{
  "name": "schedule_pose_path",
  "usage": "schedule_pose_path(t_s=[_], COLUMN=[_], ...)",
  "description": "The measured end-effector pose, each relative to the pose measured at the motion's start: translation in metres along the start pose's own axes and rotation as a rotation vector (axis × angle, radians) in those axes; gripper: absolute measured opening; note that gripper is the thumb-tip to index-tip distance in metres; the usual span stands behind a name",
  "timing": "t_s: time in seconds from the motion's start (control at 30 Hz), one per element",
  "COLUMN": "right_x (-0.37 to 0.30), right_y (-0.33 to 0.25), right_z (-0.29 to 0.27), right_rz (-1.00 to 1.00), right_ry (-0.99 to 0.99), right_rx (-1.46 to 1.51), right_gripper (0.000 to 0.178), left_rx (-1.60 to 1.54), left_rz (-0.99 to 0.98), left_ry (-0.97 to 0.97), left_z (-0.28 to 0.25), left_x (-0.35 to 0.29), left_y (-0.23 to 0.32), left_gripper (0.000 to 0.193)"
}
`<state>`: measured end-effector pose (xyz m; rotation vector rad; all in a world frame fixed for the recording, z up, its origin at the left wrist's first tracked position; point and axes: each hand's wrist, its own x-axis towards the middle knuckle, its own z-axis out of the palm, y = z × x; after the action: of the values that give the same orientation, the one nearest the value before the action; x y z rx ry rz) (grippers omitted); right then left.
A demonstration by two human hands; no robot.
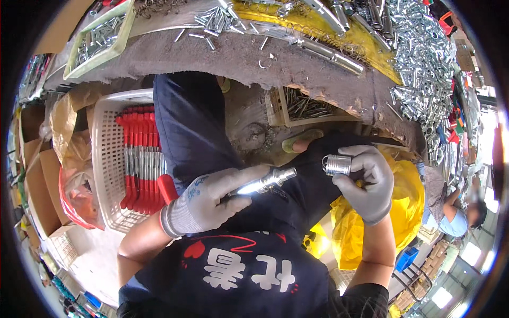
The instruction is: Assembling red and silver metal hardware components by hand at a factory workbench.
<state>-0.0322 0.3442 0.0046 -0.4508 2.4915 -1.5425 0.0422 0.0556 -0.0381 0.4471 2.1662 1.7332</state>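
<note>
In the middle of the view, my left hand [212,196], in a grey glove, is closed around a shiny metal tool shaft [268,182] with stepped collars, its tip pointing right. A red handle [167,189] sticks out behind that hand, seemingly the same tool's. To the right, my gloved right hand [371,183] pinches a short silver coil spring [337,165] between thumb and fingers. A wire loop shows at the spring's left end. Spring and shaft tip are apart, with a small gap between them over my lap.
A white basket [102,159] at the left holds several red-handled metal tools [143,159]. Ahead, the covered bench [222,58] bears a tray of pins [101,40], loose springs, tubes and a heap of metal parts [424,58]. A yellow bag [405,196] lies right; another person [453,212] sits beyond.
</note>
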Motion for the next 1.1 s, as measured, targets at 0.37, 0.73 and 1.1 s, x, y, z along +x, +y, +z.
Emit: schedule_pose_path(t_s=[0.37, 0.73, 1.1], right_x=[0.006, -0.004, 0.001], right_y=[-0.003, 0.007, 0.005], right_z=[0.001, 0.044, 0.031], right_rz=[-0.157, -0.018, 0.178], right_ry=[0.001, -0.094, 0.142], right_rx=[-0.21, 0.345, 0.488], right_gripper=[0.012, 0.024, 0.03], left_rx=[-0.032, -0.186, 0.156], left_rz=[-0.008, -0.009, -0.239], left_ry=[-0.036, 0.116, 0.034], left_z=[-0.002, 0.005, -0.02], left_x=[0.003, 0.024, 0.028], left_y=[-0.004, 0.007, 0.021], left_gripper=[0.055, 0.054, 0.031])
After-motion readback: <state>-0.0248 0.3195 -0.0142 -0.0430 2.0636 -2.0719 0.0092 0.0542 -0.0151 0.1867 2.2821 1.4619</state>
